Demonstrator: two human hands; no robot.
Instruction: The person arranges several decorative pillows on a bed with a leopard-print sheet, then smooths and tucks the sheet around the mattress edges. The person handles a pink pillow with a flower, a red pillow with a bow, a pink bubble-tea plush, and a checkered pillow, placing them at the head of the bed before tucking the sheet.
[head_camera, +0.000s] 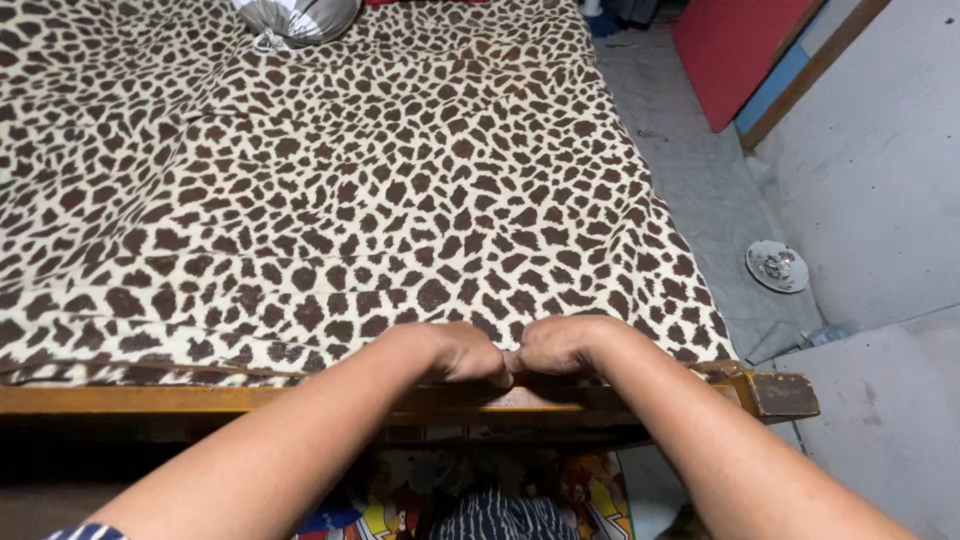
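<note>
A cream sheet with a brown giraffe-spot pattern (330, 190) covers a mattress on a wooden bed frame (200, 400). My left hand (455, 350) and my right hand (560, 345) are side by side at the near edge of the bed, knuckles almost touching. Both have their fingers curled down over the sheet's edge, where it meets the wooden rail. The fingertips are hidden behind the edge.
A grey shiny pillow or bag (295, 18) lies at the far end of the bed. To the right is a grey tiled floor (700, 170) with a round white dish (777, 266), and a red panel (740, 50) leans at the wall.
</note>
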